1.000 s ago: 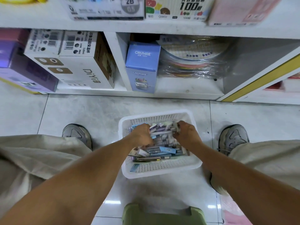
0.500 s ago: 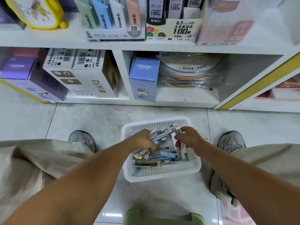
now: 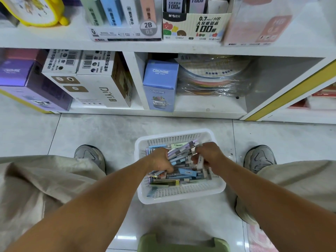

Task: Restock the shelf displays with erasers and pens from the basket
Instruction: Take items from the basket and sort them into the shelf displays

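Here, both hands (image 3: 160, 160) (image 3: 209, 154) clutching pens (image 3: 181, 151).

1. Left hand (image 3: 160, 161) — fingertips hidden under the bundle of pens (image 3: 181, 151).
2. Right hand (image 3: 207, 154) — its grip is indistinct.
3. Basket (image 3: 180, 196) contents — labels too small to read.
4. Green stool (image 3: 181, 244) — cut off by the bottom edge.
5. Yellow clock (image 3: 36, 11) — cut off at the top.
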`<act>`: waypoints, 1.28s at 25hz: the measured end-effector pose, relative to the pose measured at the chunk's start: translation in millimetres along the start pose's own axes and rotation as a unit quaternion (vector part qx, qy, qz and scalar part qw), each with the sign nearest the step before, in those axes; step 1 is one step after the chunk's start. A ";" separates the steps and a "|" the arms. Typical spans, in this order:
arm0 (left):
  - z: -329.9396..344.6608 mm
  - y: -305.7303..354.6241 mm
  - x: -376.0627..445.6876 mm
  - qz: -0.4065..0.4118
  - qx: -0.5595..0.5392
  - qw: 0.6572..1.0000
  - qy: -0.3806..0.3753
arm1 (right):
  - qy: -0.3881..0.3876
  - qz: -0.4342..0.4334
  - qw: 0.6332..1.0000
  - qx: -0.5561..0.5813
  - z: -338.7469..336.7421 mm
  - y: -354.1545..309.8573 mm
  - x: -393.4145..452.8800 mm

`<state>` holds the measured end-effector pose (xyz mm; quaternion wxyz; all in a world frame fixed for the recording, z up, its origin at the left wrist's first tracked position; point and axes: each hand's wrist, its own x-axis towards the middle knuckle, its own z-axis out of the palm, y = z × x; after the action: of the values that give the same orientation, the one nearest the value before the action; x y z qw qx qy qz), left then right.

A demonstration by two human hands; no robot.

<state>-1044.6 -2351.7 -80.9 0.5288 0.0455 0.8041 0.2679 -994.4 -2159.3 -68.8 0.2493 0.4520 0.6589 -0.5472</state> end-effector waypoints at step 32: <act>-83.7 103.1 -123.2 0.115 -0.167 0.979 0.030 | -0.258 -0.196 0.940 0.105 -72.7 -117.6 -123.0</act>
<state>-1085.8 -2339.8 95.1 0.4706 0.0409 0.7527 0.4586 -1027.0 -2129.3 110.9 0.2498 0.1804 0.5865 -0.7491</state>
